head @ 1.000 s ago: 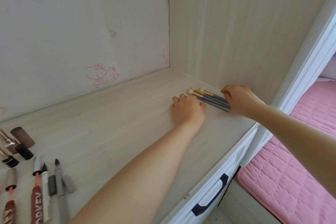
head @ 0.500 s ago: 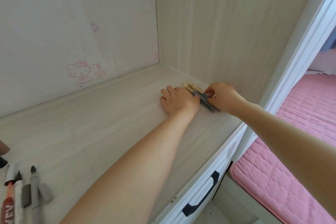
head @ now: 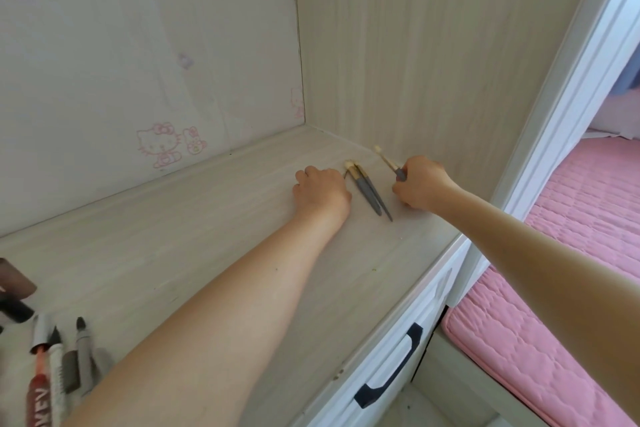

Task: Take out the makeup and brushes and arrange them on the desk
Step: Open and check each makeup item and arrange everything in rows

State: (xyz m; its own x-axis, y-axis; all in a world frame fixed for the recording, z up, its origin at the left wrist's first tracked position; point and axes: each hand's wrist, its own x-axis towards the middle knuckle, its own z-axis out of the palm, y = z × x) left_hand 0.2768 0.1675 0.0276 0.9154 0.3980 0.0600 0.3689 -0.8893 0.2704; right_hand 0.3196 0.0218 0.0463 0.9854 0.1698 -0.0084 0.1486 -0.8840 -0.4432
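Two thin grey-handled brushes (head: 369, 192) with pale tips lie side by side on the pale wooden desk (head: 207, 236), near its back right corner. My left hand (head: 322, 189) rests knuckles-up on the desk just left of them, fingers curled under. My right hand (head: 420, 185) grips a third brush (head: 386, 159) by its handle and holds it lifted, tip pointing up and to the back left. At the lower left edge lie several makeup pens and tubes (head: 52, 364).
The desk is boxed in by a back wall with pink cat stickers (head: 159, 144) and a wooden side panel (head: 415, 62) on the right. Below the front edge is a white drawer with a black handle (head: 389, 381). A pink mattress (head: 536, 340) lies lower right.
My right hand has picked one brush out of the bundle and lifted it away to the right. The other two brushes stay on the desk beside my left hand.
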